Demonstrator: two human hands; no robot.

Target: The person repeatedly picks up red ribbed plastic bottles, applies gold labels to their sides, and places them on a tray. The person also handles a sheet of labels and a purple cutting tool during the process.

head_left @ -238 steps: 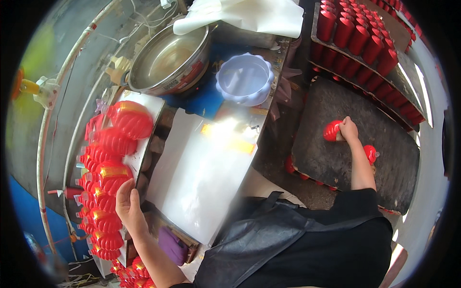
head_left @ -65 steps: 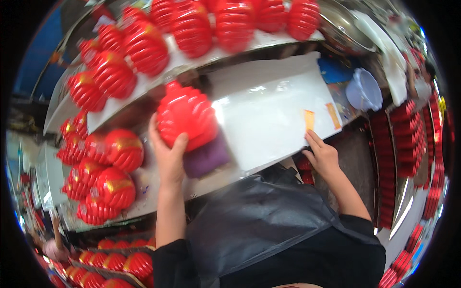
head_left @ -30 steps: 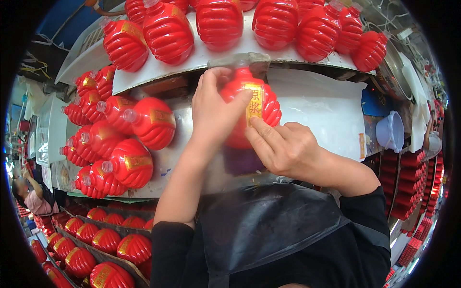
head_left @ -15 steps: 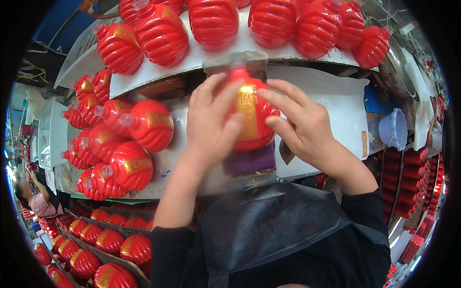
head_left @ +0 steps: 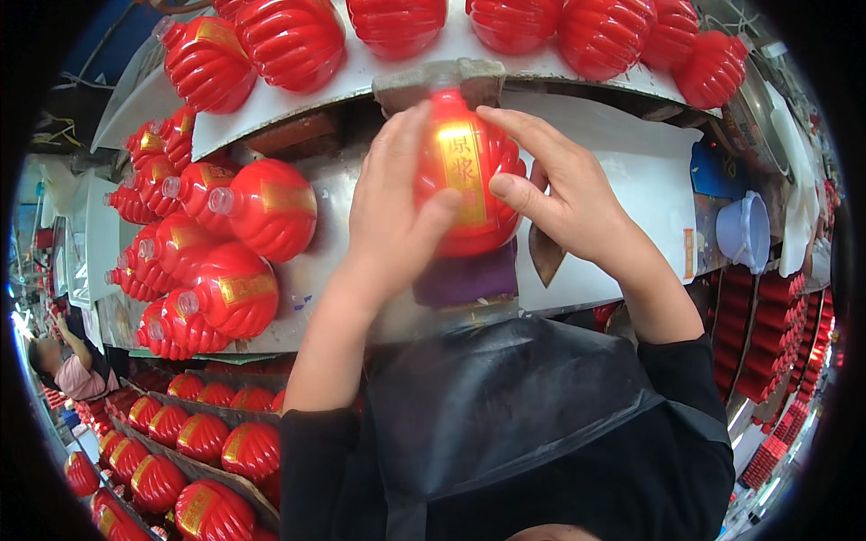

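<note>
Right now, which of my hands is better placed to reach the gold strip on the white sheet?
Your right hand, probably: it is at the red bottle's right side, nearer the gold strip at the white sheet's right edge. Your left hand is at the bottle's left side, farther away.

Two hands, the left (head_left: pixel 388 212) and the right (head_left: pixel 564 185), have one red bottle (head_left: pixel 478 221) between their fingers, bearing one gold label (head_left: pixel 462 171). Beyond the fingertips stand one grey block (head_left: pixel 397 86) and, farther off, seven clearly visible red bottles in a row (head_left: pixel 397 25), with at least one more partly hidden. Left of the left fingers is a cluster of bottles (head_left: pixel 271 209), about eleven, overlapping too much for a sure count. Below left, well apart from the fingers, trayed bottles (head_left: pixel 203 439) number more than a dozen. Nearer the body than the fingers lies one purple cloth (head_left: pixel 465 281). Right of the right fingers: one white sheet (head_left: pixel 636 171), one loose gold strip (head_left: pixel 689 254), one lavender bucket (head_left: pixel 742 232).
</note>
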